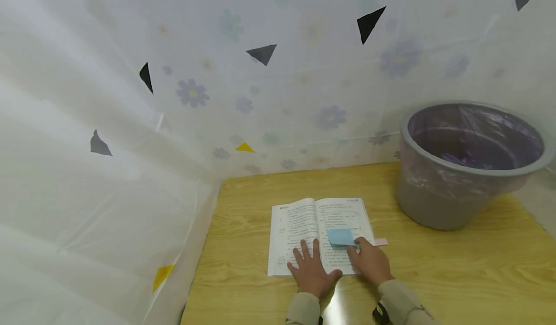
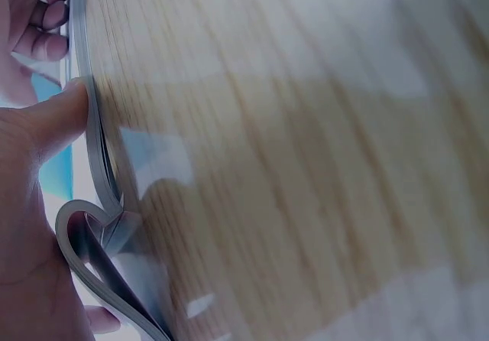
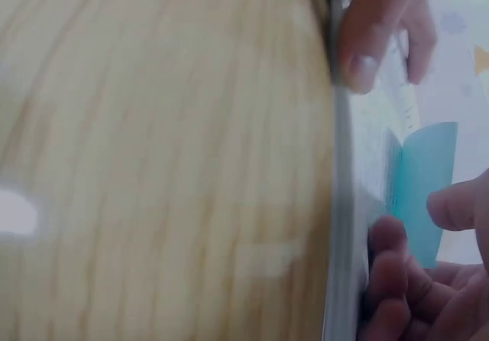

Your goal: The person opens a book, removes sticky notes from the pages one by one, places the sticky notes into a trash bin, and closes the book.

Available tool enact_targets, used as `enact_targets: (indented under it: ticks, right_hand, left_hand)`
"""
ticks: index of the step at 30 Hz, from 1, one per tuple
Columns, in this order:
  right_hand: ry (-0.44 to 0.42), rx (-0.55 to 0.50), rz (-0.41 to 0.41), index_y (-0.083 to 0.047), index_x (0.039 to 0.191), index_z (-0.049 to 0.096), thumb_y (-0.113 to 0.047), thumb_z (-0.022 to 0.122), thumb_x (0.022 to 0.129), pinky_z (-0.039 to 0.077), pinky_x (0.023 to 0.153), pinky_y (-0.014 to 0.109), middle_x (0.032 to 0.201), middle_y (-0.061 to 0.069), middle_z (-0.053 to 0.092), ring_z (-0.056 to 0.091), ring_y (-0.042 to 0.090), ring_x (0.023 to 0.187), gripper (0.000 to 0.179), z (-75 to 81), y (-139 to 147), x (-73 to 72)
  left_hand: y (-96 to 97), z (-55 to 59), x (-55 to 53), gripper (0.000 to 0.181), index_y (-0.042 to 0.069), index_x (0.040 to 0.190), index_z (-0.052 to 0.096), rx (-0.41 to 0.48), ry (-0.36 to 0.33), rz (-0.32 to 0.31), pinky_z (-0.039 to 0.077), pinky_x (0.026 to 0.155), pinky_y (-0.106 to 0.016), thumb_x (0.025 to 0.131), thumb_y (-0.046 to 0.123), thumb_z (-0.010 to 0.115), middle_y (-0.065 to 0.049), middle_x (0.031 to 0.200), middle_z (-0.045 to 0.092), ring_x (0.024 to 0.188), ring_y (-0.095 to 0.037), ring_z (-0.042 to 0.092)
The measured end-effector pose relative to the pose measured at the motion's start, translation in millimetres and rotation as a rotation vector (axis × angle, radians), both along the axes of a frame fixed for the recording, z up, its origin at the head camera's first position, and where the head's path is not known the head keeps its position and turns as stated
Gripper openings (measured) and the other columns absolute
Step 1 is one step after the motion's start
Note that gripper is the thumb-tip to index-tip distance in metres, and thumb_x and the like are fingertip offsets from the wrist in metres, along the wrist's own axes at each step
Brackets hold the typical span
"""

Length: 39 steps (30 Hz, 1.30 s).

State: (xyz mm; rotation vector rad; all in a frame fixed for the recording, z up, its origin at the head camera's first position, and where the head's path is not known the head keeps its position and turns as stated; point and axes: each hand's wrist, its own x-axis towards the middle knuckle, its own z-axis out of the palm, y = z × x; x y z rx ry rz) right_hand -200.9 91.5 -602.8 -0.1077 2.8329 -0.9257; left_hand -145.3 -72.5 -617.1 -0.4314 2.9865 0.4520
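Note:
An open book (image 1: 317, 223) lies on the wooden table (image 1: 456, 276). My left hand (image 1: 310, 267) rests flat on its lower middle with the fingers spread, pressing the pages down. In the left wrist view its thumb (image 2: 53, 119) lies against the page edge (image 2: 95, 165). My right hand (image 1: 369, 260) is on the right page and pinches the lower corner of a blue sticky note (image 1: 340, 236). In the right wrist view the blue sticky note (image 3: 422, 188) stands up off the page between the thumb (image 3: 454, 207) and curled fingers (image 3: 386, 264). A pink tab (image 1: 381, 242) pokes out past the book's right edge.
A grey bin (image 1: 465, 161) with a purple liner stands on the table at the back right. White flowered plastic sheeting (image 1: 260, 98) walls in the back and left sides. The table's left edge (image 1: 204, 257) runs close beside the book.

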Motion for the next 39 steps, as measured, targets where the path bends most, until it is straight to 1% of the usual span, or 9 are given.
enact_targets:
  ticks: [6,12,17,18,24,25,31,35,39]
  right_hand:
    - [-0.079,-0.231,-0.022,-0.003,0.124,0.062,-0.026,0.060,0.095,0.053,0.077,0.038,0.108,0.015,0.071,0.066,0.020,0.089,0.037,-3.5,1.6,-4.9]
    - [-0.178,-0.386,-0.053,0.003,0.120,0.066,-0.022,0.059,0.097,0.049,0.061,0.026,0.102,0.016,0.071,0.062,0.013,0.070,0.035,-0.7,5.5,-13.0]
    - [-0.188,-0.444,-0.083,0.002,0.116,0.067,-0.020,0.061,0.095,0.048,0.062,0.025,0.097,0.012,0.069,0.059,0.013,0.071,0.031,0.4,3.7,-20.0]
    - [-0.193,-0.457,-0.091,0.002,0.118,0.066,-0.019,0.061,0.095,0.048,0.063,0.024,0.102,0.015,0.069,0.059,0.013,0.071,0.031,0.2,2.8,-21.2]
    - [-0.287,-0.554,-0.162,0.004,0.138,0.051,-0.010,0.065,0.091,0.051,0.057,0.025,0.096,0.018,0.067,0.061,0.012,0.064,0.051,-4.8,-1.3,-26.0]
    - [-0.307,-0.563,-0.169,0.005,0.140,0.049,-0.010,0.065,0.090,0.051,0.057,0.025,0.092,0.015,0.066,0.061,0.012,0.064,0.054,-5.7,-1.7,-26.6]
    - [-0.401,-0.593,-0.197,0.002,0.144,0.045,-0.011,0.063,0.093,0.053,0.062,0.024,0.107,0.016,0.060,0.061,0.012,0.071,0.056,-7.7,-0.6,-29.2]
    - [-0.387,-0.583,-0.193,0.001,0.144,0.044,-0.010,0.062,0.093,0.052,0.061,0.024,0.102,0.011,0.053,0.059,0.012,0.070,0.055,-6.6,3.0,-27.1]
    - [-0.340,-0.559,-0.171,0.002,0.143,0.045,-0.009,0.060,0.092,0.049,0.058,0.024,0.085,0.005,0.054,0.057,0.012,0.065,0.054,-8.9,6.5,-20.2]
  left_hand:
    - [1.1,-2.0,-2.0,0.111,0.027,0.155,0.032,-0.006,0.005,-0.003,0.030,0.108,-0.075,0.065,0.080,0.069,-0.016,0.163,0.028,0.147,-0.047,0.030]
    - [0.8,-3.5,-4.9,0.112,0.027,0.156,0.031,-0.012,0.003,-0.005,0.029,0.108,-0.074,0.065,0.080,0.069,-0.015,0.164,0.027,0.147,-0.046,0.030]
    - [0.7,-1.9,-7.0,0.112,0.027,0.156,0.030,-0.008,-0.005,-0.008,0.027,0.110,-0.074,0.065,0.080,0.069,-0.015,0.164,0.026,0.148,-0.046,0.028]
    - [0.9,-1.3,-7.0,0.112,0.027,0.156,0.030,-0.008,-0.002,-0.010,0.027,0.109,-0.075,0.065,0.079,0.069,-0.015,0.164,0.026,0.148,-0.046,0.029]
    - [-0.3,5.0,-1.5,0.112,0.026,0.155,0.032,0.000,-0.005,0.005,0.028,0.109,-0.075,0.064,0.078,0.071,-0.016,0.163,0.028,0.147,-0.046,0.031]
    - [-1.0,4.5,-0.6,0.112,0.026,0.155,0.033,-0.003,-0.005,0.011,0.028,0.109,-0.075,0.064,0.078,0.071,-0.016,0.163,0.029,0.146,-0.046,0.031]
    - [-1.9,-4.9,0.1,0.113,0.026,0.155,0.033,0.004,0.008,0.035,0.028,0.109,-0.075,0.062,0.078,0.072,-0.015,0.163,0.028,0.147,-0.047,0.030]
    - [0.0,-0.1,0.9,0.113,0.026,0.155,0.031,0.025,0.012,0.027,0.028,0.108,-0.075,0.063,0.078,0.072,-0.015,0.163,0.028,0.146,-0.048,0.030]
    - [1.5,6.5,4.7,0.112,0.025,0.154,0.033,0.045,0.008,0.015,0.027,0.108,-0.076,0.064,0.076,0.073,-0.016,0.162,0.029,0.146,-0.049,0.030]
